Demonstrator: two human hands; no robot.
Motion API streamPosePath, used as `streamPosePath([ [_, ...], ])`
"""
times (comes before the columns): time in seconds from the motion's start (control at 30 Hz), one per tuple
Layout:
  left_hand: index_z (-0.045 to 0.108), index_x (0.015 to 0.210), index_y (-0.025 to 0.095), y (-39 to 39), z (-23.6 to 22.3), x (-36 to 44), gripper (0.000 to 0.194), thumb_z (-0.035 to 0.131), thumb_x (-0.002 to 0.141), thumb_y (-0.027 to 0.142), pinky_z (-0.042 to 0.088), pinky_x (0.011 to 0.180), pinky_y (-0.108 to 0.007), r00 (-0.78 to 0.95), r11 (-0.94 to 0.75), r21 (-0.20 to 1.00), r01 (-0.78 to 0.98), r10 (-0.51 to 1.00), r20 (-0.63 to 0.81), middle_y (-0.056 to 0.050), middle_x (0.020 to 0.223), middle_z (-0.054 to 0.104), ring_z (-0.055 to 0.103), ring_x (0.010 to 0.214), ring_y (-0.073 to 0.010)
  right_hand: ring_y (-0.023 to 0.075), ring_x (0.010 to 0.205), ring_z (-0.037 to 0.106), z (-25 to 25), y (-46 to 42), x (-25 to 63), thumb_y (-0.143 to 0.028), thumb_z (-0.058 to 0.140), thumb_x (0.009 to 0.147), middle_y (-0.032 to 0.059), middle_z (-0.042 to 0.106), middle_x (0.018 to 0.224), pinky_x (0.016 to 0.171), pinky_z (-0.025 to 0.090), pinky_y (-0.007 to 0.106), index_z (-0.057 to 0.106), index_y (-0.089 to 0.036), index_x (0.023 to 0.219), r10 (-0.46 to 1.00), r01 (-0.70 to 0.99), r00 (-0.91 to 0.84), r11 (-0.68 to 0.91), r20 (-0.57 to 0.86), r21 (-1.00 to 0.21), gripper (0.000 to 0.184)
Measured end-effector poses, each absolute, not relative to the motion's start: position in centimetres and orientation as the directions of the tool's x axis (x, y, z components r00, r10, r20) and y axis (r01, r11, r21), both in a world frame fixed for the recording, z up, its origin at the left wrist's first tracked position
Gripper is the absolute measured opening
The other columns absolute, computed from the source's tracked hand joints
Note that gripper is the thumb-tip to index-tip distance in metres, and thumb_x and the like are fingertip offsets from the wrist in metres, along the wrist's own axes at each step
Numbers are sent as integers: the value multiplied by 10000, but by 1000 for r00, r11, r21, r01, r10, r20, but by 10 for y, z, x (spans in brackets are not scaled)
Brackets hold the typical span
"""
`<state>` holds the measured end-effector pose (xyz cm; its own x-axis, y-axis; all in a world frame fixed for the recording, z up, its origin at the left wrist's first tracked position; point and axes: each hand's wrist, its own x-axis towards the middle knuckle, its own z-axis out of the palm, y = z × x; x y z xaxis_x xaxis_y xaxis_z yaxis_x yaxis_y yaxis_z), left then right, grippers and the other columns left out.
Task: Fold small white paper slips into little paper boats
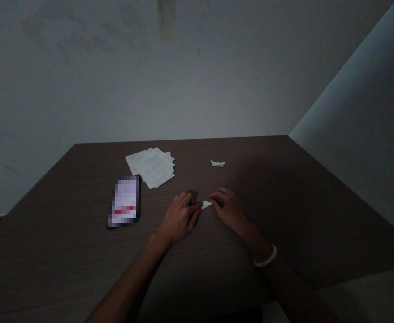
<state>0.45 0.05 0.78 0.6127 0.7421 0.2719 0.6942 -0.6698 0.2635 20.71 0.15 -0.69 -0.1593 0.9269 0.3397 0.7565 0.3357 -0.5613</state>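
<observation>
A small folded piece of white paper (206, 204) lies between my two hands, low over the brown table. My left hand (181, 214) pinches its left end between thumb and fingers. At the other end, the fingertips of my right hand (229, 207) close on the paper, partly covering it. A white bracelet (266, 259) circles my right wrist. Beyond my hands, a little folded paper boat (218, 163) stands on the table, apart from both of them. The exact folds of the held paper are too small to make out.
A fanned pile of printed paper sheets (153, 166) lies at the back left of the brown table (65, 251). Nearer me is a phone (124, 202) with its screen blurred. A grey wall (197, 89) borders the table's far edge, and another wall rises on the right.
</observation>
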Motion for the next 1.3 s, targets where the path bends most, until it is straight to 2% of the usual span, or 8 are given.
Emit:
streamPosePath([
  [0.13,689,1082,246,0,9,6,286,433,958,269,383,746,-358,604,-662,247,708,749,273,-77,929,518,463,899,-224,174,936,535,-2,-4,209,-41,543,823,27,624,965,837,439,294,707,-228,970,876,744,-350,475,332,-470,288],
  [0.33,700,1025,212,1,11,-1,263,456,936,250,391,774,-369,687,-741,193,644,670,282,-91,977,546,466,922,-227,200,944,511,7,-12,204,-114,576,821,38,603,980,812,432,330,719,-247,979,895,827,-346,432,282,-360,251],
  [0.63,667,1113,200,0,13,-2,288,450,925,233,386,810,-386,753,-788,108,606,612,243,-102,1016,570,495,938,-236,208,959,504,10,-15,201,-131,581,821,48,602,995,837,428,340,721,-255,1002,911,848,-317,397,264,-352,260],
  [1.07,679,1103,206,-15,11,-8,294,460,911,241,391,843,-410,667,-711,199,674,702,250,-102,1135,608,512,1009,-252,214,955,503,11,-16,200,-168,588,834,46,612,990,816,420,342,728,-274,1019,914,862,-304,384,268,-332,255],
  [1.3,664,1114,182,-20,12,-12,292,450,917,217,391,862,-421,674,-719,178,672,693,255,-90,1199,632,523,1003,-247,207,912,520,10,-13,189,-282,593,867,45,627,925,785,416,328,726,-236,822,917,876,-241,346,317,-336,148],
])
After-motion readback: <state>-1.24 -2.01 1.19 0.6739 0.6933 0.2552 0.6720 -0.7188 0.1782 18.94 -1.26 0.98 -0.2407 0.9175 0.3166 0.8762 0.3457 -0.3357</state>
